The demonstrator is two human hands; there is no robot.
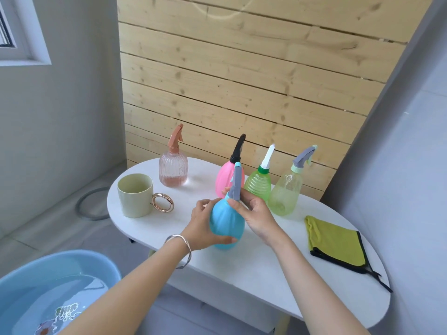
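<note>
A blue spray bottle (226, 222) with a grey trigger head (235, 182) is held just above the white oval table (242, 267), near its middle. My left hand (202, 226) grips the round blue body from the left, thumb underneath. My right hand (254, 213) pinches the grey head at the bottle's neck.
Behind stand a clear pink spray bottle (173, 171), a pink one (223, 178), a green one (258, 186) and a pale green one (285, 189). A cream mug (135, 195) sits at the left, a yellow cloth (336, 243) at the right. A blue basin of water (48, 286) is on the floor.
</note>
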